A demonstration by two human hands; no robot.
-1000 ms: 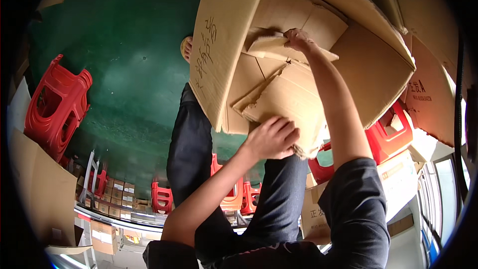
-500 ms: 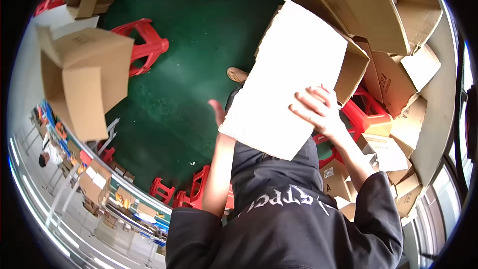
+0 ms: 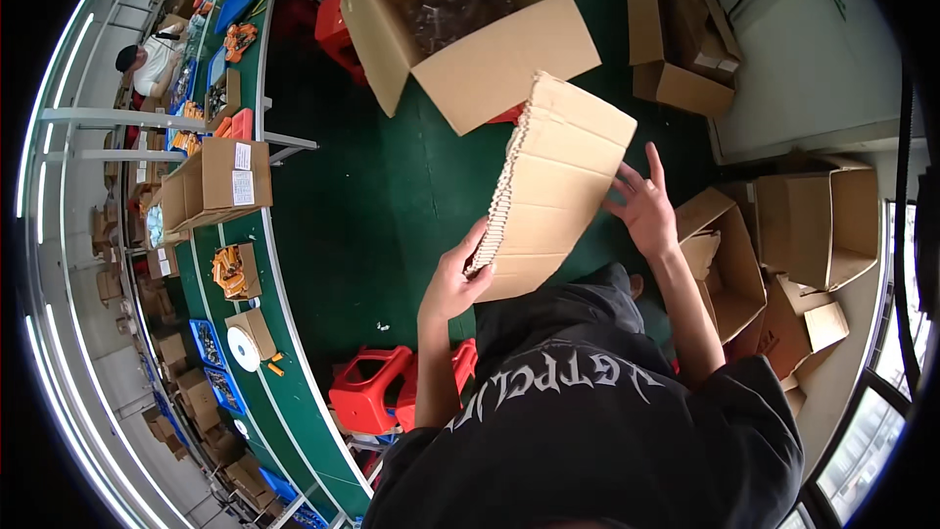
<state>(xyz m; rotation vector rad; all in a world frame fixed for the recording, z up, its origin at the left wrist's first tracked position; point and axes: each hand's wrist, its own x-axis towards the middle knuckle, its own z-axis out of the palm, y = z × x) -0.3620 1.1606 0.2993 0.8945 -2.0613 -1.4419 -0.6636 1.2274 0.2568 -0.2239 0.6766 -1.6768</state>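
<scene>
A stack of brown cardboard sheets stands tilted in front of my body, its layered, wavy edges showing along the left side. My left hand is closed on its lower left edge, thumb across the front. Beside the right edge, my right hand is open with its fingers spread; the fingertips are close to the cardboard, and I cannot tell whether they touch it. Beyond the stack is a large open cardboard box with clear plastic-looking pieces inside.
On the left runs a long green workbench with orange parts, blue trays and a carton. Red stools stand near my left arm. Open boxes crowd the right wall. Another person is at the far left.
My view has swung left toward the workbench and large box. The stack has tilted, showing its layered edge. My left hand now grips that edge; my right hand has come off its face.
</scene>
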